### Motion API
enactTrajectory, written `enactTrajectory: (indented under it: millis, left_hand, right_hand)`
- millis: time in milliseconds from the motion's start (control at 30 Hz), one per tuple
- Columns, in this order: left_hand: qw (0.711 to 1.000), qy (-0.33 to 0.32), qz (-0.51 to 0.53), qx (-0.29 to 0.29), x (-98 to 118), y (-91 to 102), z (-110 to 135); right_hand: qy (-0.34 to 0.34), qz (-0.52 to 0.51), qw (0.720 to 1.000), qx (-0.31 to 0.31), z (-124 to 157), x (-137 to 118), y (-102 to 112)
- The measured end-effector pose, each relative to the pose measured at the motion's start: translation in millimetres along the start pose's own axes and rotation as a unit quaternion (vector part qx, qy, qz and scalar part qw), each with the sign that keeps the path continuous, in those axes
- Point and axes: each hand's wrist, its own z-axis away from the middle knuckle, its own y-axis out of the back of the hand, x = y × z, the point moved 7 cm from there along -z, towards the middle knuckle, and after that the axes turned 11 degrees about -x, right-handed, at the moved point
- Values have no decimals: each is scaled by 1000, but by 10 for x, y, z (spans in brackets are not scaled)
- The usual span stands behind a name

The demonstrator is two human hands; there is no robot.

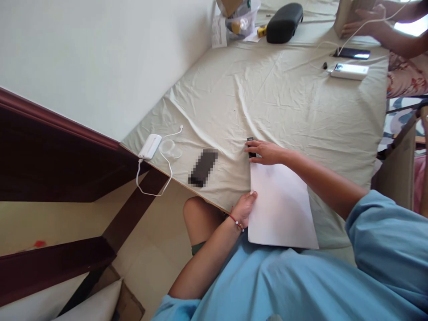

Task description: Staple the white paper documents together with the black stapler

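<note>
White paper [281,209], a sheet or a thin stack, extends from the table over my lap. My left hand [246,206] pinches its left edge, thumb on top and fingers underneath. At the paper's upper left corner lies a narrow black object [250,140], possibly a stapler, mostly covered by fingers. My right hand [267,152] reaches across the top of the paper with its fingers over that object, gripping it. A dark, blurred-out phone-like object [203,167] lies on the cloth to the left of both hands.
A white power bank [150,146] with a cable and a clear round piece of plastic [170,148] sit near the table's left edge. Farther back are a black case [285,23], a plastic basket [245,20], a phone [354,53], a white device [349,71] and another person's hands [364,22].
</note>
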Motion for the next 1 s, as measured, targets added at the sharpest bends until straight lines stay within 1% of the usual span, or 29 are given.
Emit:
enactTrajectory:
  millis: [133,200,333,433,500,633,700,800,933,1000]
  left_hand:
    - [1000,-8,3,-17,-4,19,-25]
    - [1000,-7,2,-18,-7,29,-28]
    - [1000,-2,-1,-24,-3,29,-26]
    - [1000,0,1,-30,-2,32,-23]
    - [1000,4,3,-30,-9,46,-20]
    - [1000,14,8,-19,-29,95,-7]
    - [1000,14,7,-15,-32,104,-5]
    - [1000,10,4,-7,-34,98,-17]
    - [1000,-8,-9,6,-22,80,-11]
    - [1000,-16,-18,9,-24,71,30]
  right_hand:
    - [-42,-22,995,88,-95,42,164]
    - [-56,-14,993,107,-165,34,221]
    - [-70,-4,993,99,-304,-24,252]
    - [-81,2,994,78,-388,-52,212]
    - [-86,5,994,65,-429,-49,151]
    - [-116,-4,993,35,-456,29,-53]
    - [-123,-8,991,52,-441,55,-115]
    - [-123,-5,989,87,-423,58,-141]
    - [-129,-5,989,79,-446,70,-157]
    - [-130,-13,988,87,-441,90,-137]
